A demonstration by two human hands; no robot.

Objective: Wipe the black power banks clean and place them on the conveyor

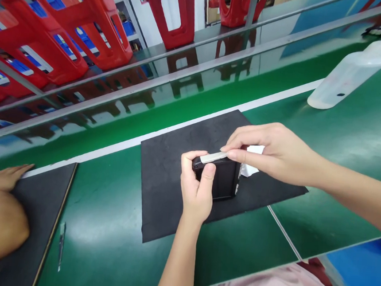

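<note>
A black box-shaped device (pixel 222 180) stands upright on a black mat (pixel 164 189) near the middle of the view. My left hand (pixel 196 186) grips its left end, thumb on the near face and fingers behind. Along the top edge of the device lies a light grey strip (pixel 213 157). The fingers of my right hand (pixel 263 149) pinch the right end of this strip. Behind the device, partly under my right hand, a white piece of paper or cloth (pixel 250 168) shows.
At the left, another person's arm (pixel 0 215) rests over a second black mat (pixel 43 201). A thin tool (pixel 61 245) lies beside it. A translucent bottle (pixel 346 78) is at the back right. Red plastic frames (pixel 175 12) stand behind a metal rail.
</note>
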